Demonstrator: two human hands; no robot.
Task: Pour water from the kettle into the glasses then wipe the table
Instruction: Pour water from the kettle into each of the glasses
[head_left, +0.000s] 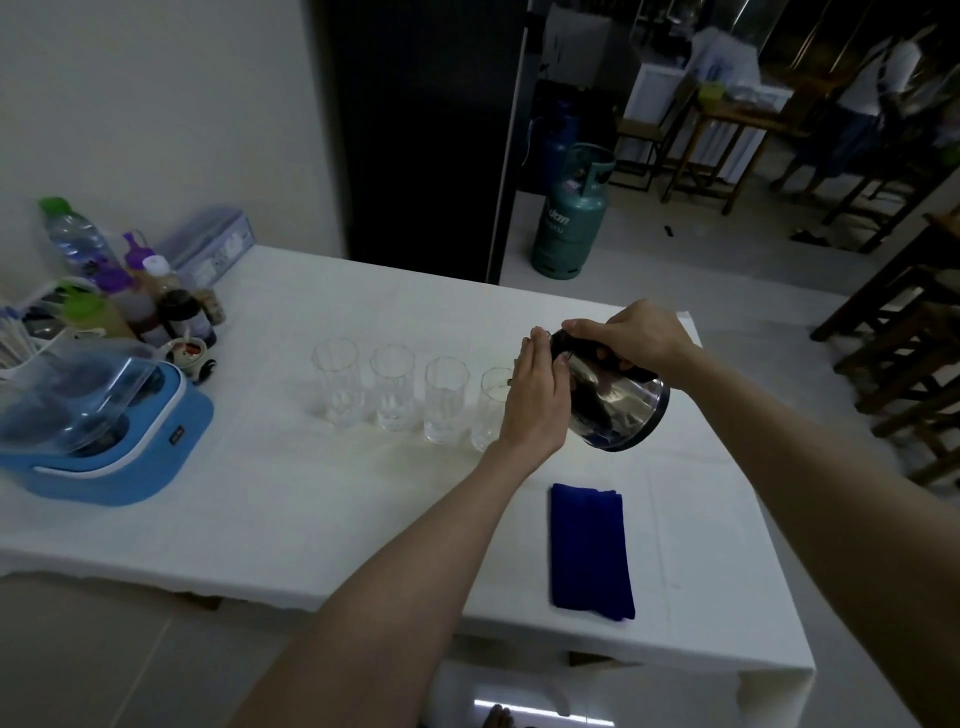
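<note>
A steel kettle (621, 402) with a black handle is tilted to the left over the rightmost glass (491, 402). My right hand (631, 335) grips its handle from above. My left hand (537, 397) lies flat against the kettle's lid and front, fingers together, and hides part of that glass. Three more clear glasses (392, 387) stand in a row to the left on the white table (291, 499). A folded blue cloth (589, 551) lies on the table nearer to me, below the kettle.
A blue appliance with a clear lid (98, 431) sits at the left edge. Bottles and jars (150, 301) crowd the back left corner. A gas cylinder (571, 213) stands on the floor behind the table. Wooden chairs (914, 364) are at the right.
</note>
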